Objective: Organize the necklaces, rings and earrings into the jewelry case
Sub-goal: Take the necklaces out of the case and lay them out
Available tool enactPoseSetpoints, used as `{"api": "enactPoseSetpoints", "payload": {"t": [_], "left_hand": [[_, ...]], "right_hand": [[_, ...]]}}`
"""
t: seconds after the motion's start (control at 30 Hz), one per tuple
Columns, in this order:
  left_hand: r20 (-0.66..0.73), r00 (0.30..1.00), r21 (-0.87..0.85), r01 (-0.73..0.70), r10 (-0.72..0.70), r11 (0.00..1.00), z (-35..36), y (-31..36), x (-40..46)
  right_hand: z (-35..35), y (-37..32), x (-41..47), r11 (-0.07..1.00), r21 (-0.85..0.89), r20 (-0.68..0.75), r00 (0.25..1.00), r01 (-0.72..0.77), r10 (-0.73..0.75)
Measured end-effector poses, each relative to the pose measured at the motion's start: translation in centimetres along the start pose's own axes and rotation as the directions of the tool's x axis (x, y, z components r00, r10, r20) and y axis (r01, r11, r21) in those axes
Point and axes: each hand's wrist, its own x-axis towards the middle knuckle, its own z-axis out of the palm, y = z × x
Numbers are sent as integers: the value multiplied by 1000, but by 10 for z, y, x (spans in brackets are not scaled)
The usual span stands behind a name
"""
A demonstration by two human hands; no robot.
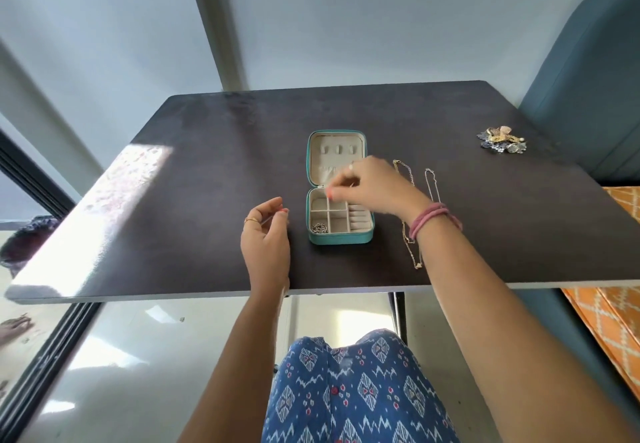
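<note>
A small teal jewelry case lies open in the middle of the dark table, its cream lid flat behind the tray. A coiled silver necklace fills the front-left compartment. My right hand hovers over the case's hinge with fingertips pinched together; whether something small is between them is too fine to tell. My left hand rests left of the case, fingers loosely curled, holding nothing. A gold necklace and a silver necklace lie stretched out right of the case.
A heap of earrings and other jewelry sits at the table's far right. A teal chair stands beyond the right edge, with an orange patterned cloth below it. The near table edge runs just under my wrists.
</note>
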Motion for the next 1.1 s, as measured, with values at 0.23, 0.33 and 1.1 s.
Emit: {"api": "enactPoseSetpoints", "payload": {"t": [0.23,0.33,1.1], "left_hand": [[37,998,10,-55,54,998,0,3,-4],[48,997,-1,-59,59,998,-1,2,-4],[101,995,-143,12,2,990,-6,5,-9]], "right_hand": [[24,-24,4,940,-331,237,972,83,-2],[18,-31,1,923,-363,343,939,129,3],[-26,-54,-28,967,253,-38,999,31,-22]]}}
